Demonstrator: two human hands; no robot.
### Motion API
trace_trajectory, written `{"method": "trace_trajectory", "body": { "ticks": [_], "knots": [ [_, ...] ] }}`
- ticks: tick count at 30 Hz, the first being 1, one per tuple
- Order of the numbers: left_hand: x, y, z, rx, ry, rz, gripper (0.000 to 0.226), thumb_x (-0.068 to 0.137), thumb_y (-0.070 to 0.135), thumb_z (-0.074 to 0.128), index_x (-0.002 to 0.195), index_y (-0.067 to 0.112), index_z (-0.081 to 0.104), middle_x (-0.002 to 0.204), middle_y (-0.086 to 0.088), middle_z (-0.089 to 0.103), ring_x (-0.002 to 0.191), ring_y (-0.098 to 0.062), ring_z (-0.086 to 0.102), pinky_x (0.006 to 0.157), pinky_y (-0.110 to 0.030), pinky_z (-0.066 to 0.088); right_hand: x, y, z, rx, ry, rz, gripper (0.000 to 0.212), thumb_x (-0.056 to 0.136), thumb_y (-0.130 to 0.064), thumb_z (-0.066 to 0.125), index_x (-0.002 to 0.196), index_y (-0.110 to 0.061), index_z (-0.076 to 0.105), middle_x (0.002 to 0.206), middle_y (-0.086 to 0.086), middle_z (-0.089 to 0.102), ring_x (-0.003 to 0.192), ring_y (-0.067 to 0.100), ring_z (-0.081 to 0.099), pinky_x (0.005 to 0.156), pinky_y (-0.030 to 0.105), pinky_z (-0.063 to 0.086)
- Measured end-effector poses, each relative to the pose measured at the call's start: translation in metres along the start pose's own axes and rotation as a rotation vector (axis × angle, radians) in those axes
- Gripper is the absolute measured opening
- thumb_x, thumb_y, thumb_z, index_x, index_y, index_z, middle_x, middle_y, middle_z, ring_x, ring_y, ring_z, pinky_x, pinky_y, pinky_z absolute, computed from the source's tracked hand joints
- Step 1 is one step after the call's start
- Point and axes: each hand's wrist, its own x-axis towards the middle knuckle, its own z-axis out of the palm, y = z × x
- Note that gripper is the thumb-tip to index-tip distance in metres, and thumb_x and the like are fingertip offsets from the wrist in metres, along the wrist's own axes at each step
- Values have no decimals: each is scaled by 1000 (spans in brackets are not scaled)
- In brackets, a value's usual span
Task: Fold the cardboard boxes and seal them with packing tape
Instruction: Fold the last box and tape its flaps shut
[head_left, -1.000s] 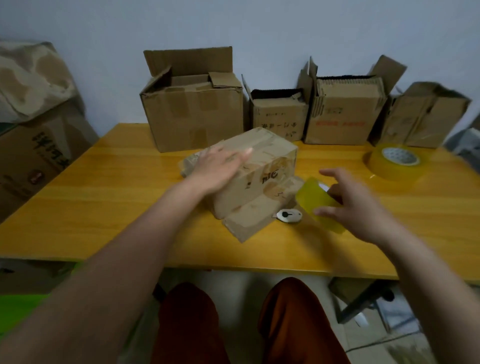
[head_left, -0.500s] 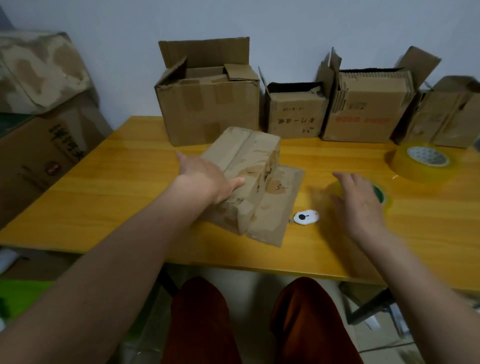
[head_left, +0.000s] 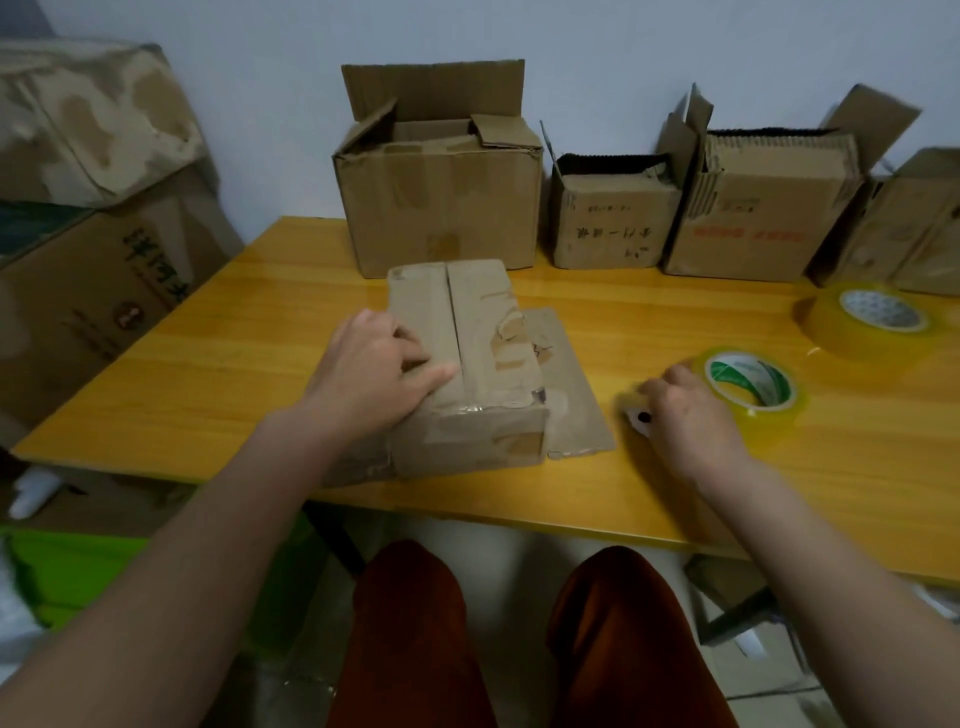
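- Brown cardboard box (head_left: 462, 364) sits near the front edge of the tabletop (head_left: 208, 374). Its top flaps are shut, and the slit between them looks like it has no new tape yet.
- Left hand (head_left: 374, 369) lies on the box top, fingers mostly straight, pressing it down.
- Right hand (head_left: 685, 410) curls over a small white thing (head_left: 640, 419). I cannot tell if it grips it.
- Small tape roll (head_left: 750, 382) is just beside that hand.
- Big tape roll (head_left: 878, 317) lies farther back.
- Four open boxes (head_left: 441, 202) wait by the wall, so lots of work is left.
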Motion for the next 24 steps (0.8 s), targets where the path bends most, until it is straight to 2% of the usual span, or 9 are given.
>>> {"method": "trace_trajectory", "body": {
  "ticks": [2, 4, 7, 9, 11, 14, 17, 20, 24],
  "knots": [
    [-8, -5, 8, -295, 0, -20, 39, 97, 44, 48, 126, 22, 64, 138, 5, 52, 132, -16, 36, 110, -36, 28, -1, -29, -13, 250, 164, -69, 34, 92, -6, 50, 125, -8, 57, 118, 12, 53, 111, 29, 50, 88, 35, 42],
    [-16, -4, 16, -432, -50, -31, 44, 103, 39, 35, 139, 19, 51, 151, 5, 40, 144, -15, 23, 117, -33, 16, 4, -73, -31, 562, 234, -167, 33, 97, -10, 44, 129, -12, 54, 124, 5, 54, 115, 19, 49, 91, 21, 35],
    [-26, 3, 30, -457, -94, 22, 50, 104, 34, 19, 148, 16, 35, 158, -3, 22, 149, -21, 3, 120, -37, 6, 13, -127, -43, 838, 24, -161, 41, 103, -32, 33, 138, -15, 45, 140, 1, 46, 130, 13, 39, 106, 21, 26],
    [-28, 5, 33, -582, -59, -19, 58, 98, 43, 12, 145, 24, 40, 157, 5, 24, 148, -11, 0, 120, -34, 3, 19, -138, -39, 818, -51, -50, 50, 102, -44, 26, 141, -19, 43, 147, 0, 41, 137, 16, 34, 114, 36, 24],
    [-27, 4, 36, -706, -22, -58, 61, 97, 45, 8, 141, 27, 47, 154, 10, 28, 146, -3, 0, 119, -32, 2, 21, -137, -35, 829, -40, 10, 54, 101, -48, 21, 140, -20, 46, 149, -1, 40, 139, 15, 31, 115, 40, 22],
    [-26, 2, 41, -756, -8, -57, 57, 99, 43, 7, 132, 33, 52, 147, 15, 32, 145, -1, 3, 119, -31, 2, 21, -130, -29, 946, 23, -48, 50, 103, -43, 22, 119, -21, 64, 137, -7, 51, 132, 12, 39, 111, 34, 27],
    [-25, 1, 44, -761, -2, -48, 60, 91, 57, 3, 123, 42, 52, 146, 15, 33, 144, -1, 3, 118, -30, 2, 17, -121, -21, 968, 2, -138, 42, 103, -39, 24, 108, -31, 65, 136, -11, 52, 135, 6, 34, 112, 23, 20],
    [-24, 0, 45, -746, 2, -30, 69, 85, 66, 1, 122, 42, 54, 150, 9, 34, 145, -1, 2, 119, -32, 1, 11, -112, -10, 978, 43, -213, 50, 100, -38, 27, 111, -16, 70, 141, -8, 49, 139, 1, 26, 108, 8, 15],
    [-26, -3, 47, -706, 11, 22, 84, 77, 85, -1, 122, 42, 55, 147, 13, 32, 146, -4, 1, 113, -18, 0, 13, -101, 4, 868, 133, -394, 40, 93, -35, 49, 118, -8, 66, 138, 4, 52, 141, 16, 30, 116, 24, 21]
  ]
}}
